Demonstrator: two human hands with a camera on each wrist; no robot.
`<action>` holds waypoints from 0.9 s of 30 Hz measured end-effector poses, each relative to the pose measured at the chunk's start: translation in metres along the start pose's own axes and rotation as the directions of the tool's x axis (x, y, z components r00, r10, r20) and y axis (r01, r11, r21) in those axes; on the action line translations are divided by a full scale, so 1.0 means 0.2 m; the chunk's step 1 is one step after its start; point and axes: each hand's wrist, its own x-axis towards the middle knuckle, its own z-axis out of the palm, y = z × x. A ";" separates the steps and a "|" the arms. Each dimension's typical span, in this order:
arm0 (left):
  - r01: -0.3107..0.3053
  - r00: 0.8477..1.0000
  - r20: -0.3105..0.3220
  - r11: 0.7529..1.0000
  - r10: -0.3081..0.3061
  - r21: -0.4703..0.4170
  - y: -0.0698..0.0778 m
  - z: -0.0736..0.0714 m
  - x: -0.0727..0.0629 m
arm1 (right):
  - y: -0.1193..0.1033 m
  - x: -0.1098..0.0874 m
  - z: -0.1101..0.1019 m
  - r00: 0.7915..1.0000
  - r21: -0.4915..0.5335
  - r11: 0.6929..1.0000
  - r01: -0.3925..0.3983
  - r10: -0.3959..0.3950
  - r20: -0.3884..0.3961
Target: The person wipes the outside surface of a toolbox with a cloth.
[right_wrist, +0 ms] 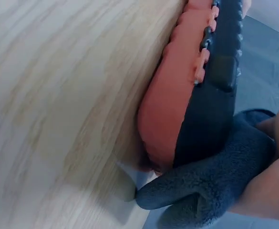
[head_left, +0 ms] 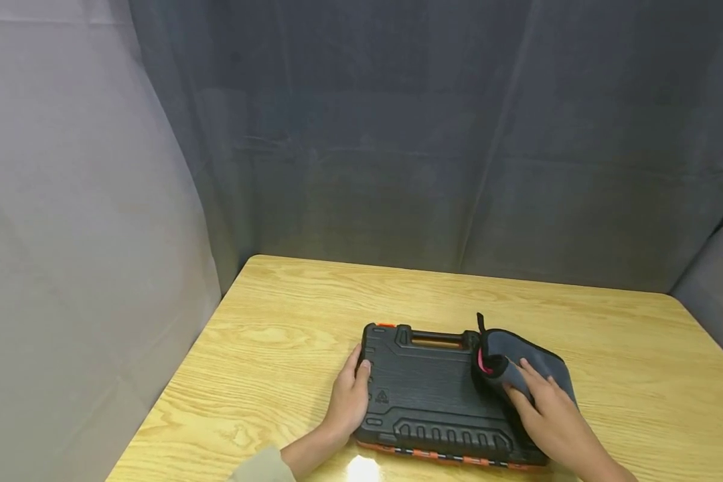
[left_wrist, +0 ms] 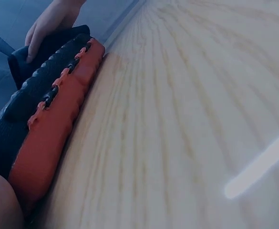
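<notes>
A black tool case [head_left: 422, 381] with an orange lower half lies flat on the table, its carry handle on the far side. My left hand [head_left: 346, 402] grips the case's left edge, thumb near the top rim. At the right end, my right hand [head_left: 554, 418] holds a dark grey cloth [head_left: 533, 351] with black edging against the lid. The cloth is folded over near the thumb, and a bit of pink shows at the fold. In the right wrist view, the cloth [right_wrist: 215, 181] hangs over the case's end. The left wrist view shows the orange hinge side [left_wrist: 53, 148].
The wood-grain table [head_left: 265, 335] extends around the case on the left, far and right sides. Grey curtains [head_left: 367, 167] stand behind it and a pale cloth wall [head_left: 84, 234] rises at the left.
</notes>
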 end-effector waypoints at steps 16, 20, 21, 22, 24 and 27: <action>-0.024 0.999 -0.021 1.000 0.024 0.014 0.02 0.00 0.00 | -0.25 0.02 -0.01 0.960 0.133 0.969 0.206 -0.174 -0.220; -0.038 0.999 -0.024 0.999 0.038 0.019 0.02 0.01 0.00 | -0.31 0.04 0.05 0.947 0.208 0.937 0.282 -0.237 -0.217; -0.037 0.999 -0.028 0.999 0.037 0.025 0.02 0.01 0.00 | -0.33 0.05 0.06 0.947 0.229 0.929 0.290 -0.243 -0.210; -0.036 0.999 -0.030 0.999 0.037 0.028 0.02 0.01 0.00 | -0.35 0.06 0.08 0.946 0.239 0.925 0.296 -0.250 -0.205; -0.037 0.999 -0.033 0.999 0.038 0.032 0.02 0.02 0.01 | -0.39 0.08 0.11 0.953 0.284 0.914 0.289 -0.245 -0.179; -0.040 0.999 -0.034 0.999 0.042 0.037 0.02 0.02 0.01 | -0.45 0.11 0.16 0.967 0.327 0.910 0.253 -0.224 -0.125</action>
